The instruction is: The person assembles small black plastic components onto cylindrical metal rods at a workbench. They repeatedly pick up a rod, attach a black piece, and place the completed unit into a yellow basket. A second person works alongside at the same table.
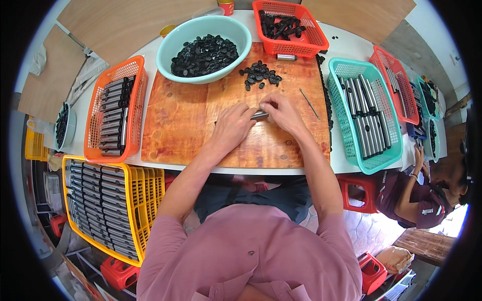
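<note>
Over the middle of a brown wooden board (191, 135), my left hand (232, 124) is wrapped round a short silver metal tube with a black end. The tube (260, 115) lies almost level, mostly covered by my fingers. At its right end is my right hand (280, 111), fingers curled and pinched together; whatever sits between those fingertips is hidden. Beyond my hands lies a loose pile of small black oval caps (258, 73). To the right of my right hand, a thin rod (310, 104) rests slantwise on the board.
A pale teal bowl (165, 55) of black caps stands at the back. Tubes fill an orange basket (139, 108) at left, a teal basket (337, 115) at right and a yellow crate (133, 210) below left. A red basket (291, 48) holds black parts. Another person (414, 200) sits at right.
</note>
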Demonstrator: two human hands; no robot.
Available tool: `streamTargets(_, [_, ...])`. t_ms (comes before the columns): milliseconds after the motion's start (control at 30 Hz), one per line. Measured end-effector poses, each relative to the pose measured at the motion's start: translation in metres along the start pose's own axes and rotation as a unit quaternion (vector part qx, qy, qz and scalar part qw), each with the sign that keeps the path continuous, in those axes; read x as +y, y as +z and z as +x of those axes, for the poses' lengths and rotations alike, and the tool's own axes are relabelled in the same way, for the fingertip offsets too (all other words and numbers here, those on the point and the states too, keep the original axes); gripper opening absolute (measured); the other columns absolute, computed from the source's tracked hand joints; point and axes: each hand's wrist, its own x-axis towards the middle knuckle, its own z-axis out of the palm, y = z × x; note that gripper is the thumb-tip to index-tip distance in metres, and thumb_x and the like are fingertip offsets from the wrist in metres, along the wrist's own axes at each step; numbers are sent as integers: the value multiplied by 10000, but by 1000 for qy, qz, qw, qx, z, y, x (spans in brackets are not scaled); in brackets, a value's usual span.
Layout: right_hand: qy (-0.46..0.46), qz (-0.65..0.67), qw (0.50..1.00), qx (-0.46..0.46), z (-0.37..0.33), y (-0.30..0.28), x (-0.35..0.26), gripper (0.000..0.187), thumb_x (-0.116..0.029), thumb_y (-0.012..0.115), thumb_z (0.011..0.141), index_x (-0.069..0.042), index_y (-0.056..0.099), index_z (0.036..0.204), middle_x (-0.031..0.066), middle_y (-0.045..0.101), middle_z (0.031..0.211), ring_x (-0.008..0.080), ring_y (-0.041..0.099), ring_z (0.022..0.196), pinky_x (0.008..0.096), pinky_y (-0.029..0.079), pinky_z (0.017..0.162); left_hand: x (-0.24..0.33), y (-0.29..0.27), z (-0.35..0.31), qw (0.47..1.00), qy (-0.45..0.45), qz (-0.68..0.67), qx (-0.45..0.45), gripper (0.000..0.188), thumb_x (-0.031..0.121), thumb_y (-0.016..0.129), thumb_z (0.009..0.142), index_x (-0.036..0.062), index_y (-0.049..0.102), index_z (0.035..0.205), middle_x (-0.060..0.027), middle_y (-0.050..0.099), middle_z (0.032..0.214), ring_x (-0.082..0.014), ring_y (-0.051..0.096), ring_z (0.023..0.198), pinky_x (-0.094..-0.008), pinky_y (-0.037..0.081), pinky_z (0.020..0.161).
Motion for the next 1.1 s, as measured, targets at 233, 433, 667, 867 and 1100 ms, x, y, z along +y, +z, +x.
streamTargets(233, [-86,-209,968,112,52,49,1,279,-259,633,909,-5,712,827,245,688,837,433,662,843,527,511,784,-11,8,0,996,51,4,67,171,117,722,784,27,676,921,-136,630,930,-331,646,891,-441,535,763])
streamTargets(433, [-105,-228,954,164,42,46,2,232,-210,616,919,4,659,842,239,650,884,431,616,876,534,460,773,-12,7,-3,998,26,-26,58,228,180,773,809,45,636,932,-137,599,938,-332,612,915,-427,501,799])
streamTargets(667, [-87,-256,952,142,40,52,2,242,-200,573,985,32,590,921,231,592,932,428,563,924,518,426,818,-16,3,-4,999,2,-20,26,232,187,777,821,44,642,943,-109,592,935,-302,605,940,-410,500,808])
streamTargets(867, [-64,-246,957,137,37,55,1,235,-181,557,998,29,581,897,214,562,910,413,552,899,510,414,792,-22,5,-6,999,8,-36,14,219,190,774,820,44,639,912,-93,579,917,-277,596,948,-399,488,799])
streamTargets(1100, [-42,-170,970,167,34,52,-1,267,-208,571,1017,38,590,914,194,568,893,364,564,837,467,429,773,-15,8,-10,1000,16,-8,22,225,191,768,816,45,622,907,-95,566,920,-289,589,963,-405,482,812])
